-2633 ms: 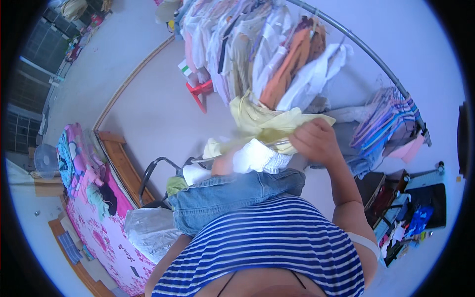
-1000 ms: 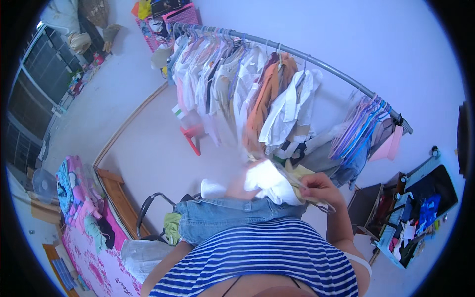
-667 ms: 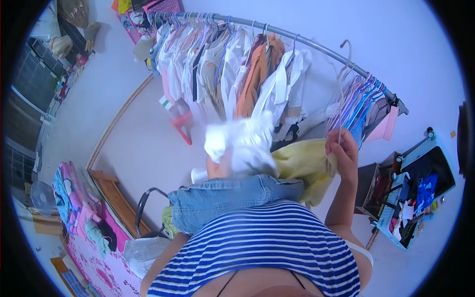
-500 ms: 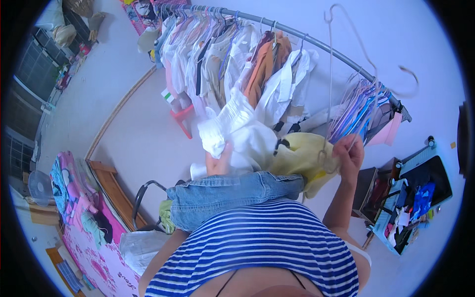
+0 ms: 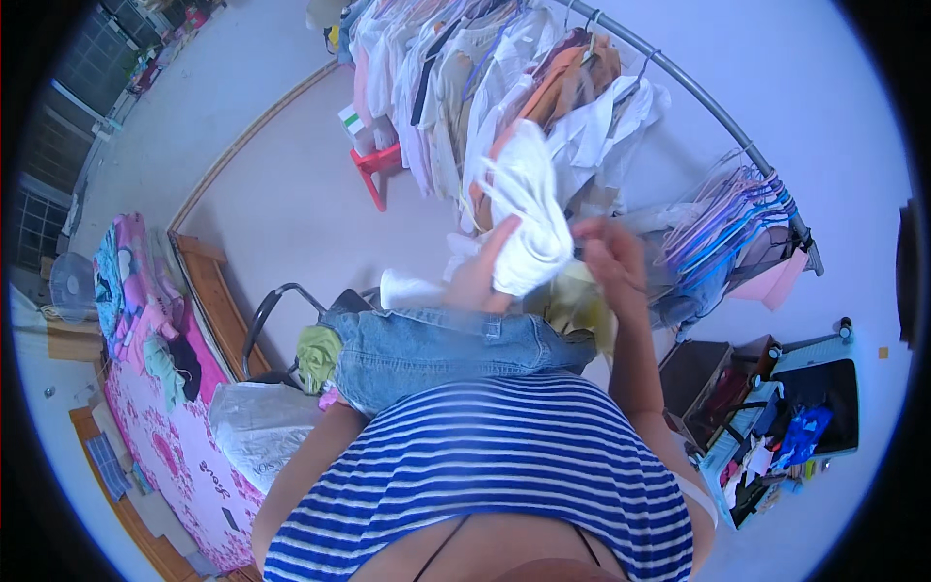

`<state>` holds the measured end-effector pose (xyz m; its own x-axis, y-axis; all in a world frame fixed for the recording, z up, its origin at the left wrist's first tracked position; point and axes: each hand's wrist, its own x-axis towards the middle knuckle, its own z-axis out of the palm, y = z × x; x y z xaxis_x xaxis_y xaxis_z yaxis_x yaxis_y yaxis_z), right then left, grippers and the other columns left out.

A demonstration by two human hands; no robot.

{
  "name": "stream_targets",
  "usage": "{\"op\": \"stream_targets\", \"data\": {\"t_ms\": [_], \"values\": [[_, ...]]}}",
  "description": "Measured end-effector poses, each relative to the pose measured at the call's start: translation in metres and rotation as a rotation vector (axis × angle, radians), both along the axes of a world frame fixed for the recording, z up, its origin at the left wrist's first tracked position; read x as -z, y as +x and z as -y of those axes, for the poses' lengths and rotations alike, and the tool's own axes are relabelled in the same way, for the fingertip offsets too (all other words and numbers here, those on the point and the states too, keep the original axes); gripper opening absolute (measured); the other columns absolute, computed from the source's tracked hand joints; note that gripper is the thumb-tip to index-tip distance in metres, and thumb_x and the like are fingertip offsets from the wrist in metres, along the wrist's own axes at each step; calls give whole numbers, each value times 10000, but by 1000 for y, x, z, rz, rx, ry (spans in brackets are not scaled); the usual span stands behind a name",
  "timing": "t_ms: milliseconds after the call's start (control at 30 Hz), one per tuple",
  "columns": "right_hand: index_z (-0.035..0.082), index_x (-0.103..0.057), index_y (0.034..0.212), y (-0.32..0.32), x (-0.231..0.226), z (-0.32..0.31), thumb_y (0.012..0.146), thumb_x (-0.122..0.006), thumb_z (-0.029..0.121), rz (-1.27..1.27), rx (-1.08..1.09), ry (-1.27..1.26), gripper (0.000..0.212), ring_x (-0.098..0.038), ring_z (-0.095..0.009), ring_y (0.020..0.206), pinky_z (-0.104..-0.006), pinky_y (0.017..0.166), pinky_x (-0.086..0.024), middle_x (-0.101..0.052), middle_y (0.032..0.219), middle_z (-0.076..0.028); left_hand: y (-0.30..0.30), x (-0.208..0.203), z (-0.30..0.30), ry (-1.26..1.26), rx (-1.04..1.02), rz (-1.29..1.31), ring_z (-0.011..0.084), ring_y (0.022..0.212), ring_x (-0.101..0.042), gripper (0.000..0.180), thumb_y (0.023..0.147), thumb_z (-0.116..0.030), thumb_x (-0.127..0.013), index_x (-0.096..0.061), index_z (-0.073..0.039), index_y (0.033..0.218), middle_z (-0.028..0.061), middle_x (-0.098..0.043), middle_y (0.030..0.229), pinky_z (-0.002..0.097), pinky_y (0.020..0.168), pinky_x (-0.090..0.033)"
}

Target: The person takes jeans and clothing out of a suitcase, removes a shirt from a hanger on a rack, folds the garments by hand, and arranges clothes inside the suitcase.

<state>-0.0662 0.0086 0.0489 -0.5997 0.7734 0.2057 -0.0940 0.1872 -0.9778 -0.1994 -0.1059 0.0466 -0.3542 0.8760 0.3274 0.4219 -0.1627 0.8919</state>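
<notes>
A bunched white garment (image 5: 533, 228) with a gathered edge is raised in front of me, gripped by my left hand (image 5: 482, 272). Just right of it is my right hand (image 5: 616, 260), fingers bent toward the cloth but blurred. Whether a hanger is still in those fingers does not show; thin pale lines run beside the white cloth. Blue denim (image 5: 427, 344) lies across my front, below both hands. Behind it, partly covered, is a yellow garment (image 5: 577, 301).
Ahead, clothes (image 5: 465, 87) hang from a curved grey rail (image 5: 679, 73), with several spare hangers (image 5: 732, 223) at its right end. An open suitcase (image 5: 815, 407) lies at right. At left are a pink floral bed (image 5: 175, 441) and a black chair arm (image 5: 257, 325). A red stool (image 5: 373, 175) stands farther off.
The white garment and my left hand have moved right and nearer my right hand. My right hand has moved left and up; the wire hanger it held no longer shows clearly. The view has shifted.
</notes>
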Motion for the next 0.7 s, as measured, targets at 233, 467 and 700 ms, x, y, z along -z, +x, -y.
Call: {"op": "stream_targets", "data": {"t_ms": [233, 467, 700], "values": [[-3, -495, 831, -31, -5, 1, 758, -507, 113, -28, -294, -251, 137, -458, -38, 636, -159, 562, -361, -493, 699, 13, 4, 8, 9, -233, 19, -120, 305, 907, -498, 636, 657, -48, -521, -246, -146, 1222, 195, -471, 1018, 313, 739, -388], [-17, -482, 901, -37, -4, 11, 764, -473, 157, 283, -711, -116, 222, -473, -83, 668, -198, 595, -377, -511, 793, -20, -8, 50, 23, -81, -139, 45, 326, 959, -464, 630, 620, -1, -505, -295, -135, 1199, 190, -451, 1055, 335, 791, -377], [24, -458, 950, 3, 62, -50, 783, -399, 183, -72, -129, -251, 238, -472, -165, 830, -297, 692, -400, -476, 931, -87, -6, 20, 80, 94, 76, 590, 191, 710, -495, 286, 771, -220, -477, -477, -76, 1018, 82, -519, 778, 293, 599, -387]]}}
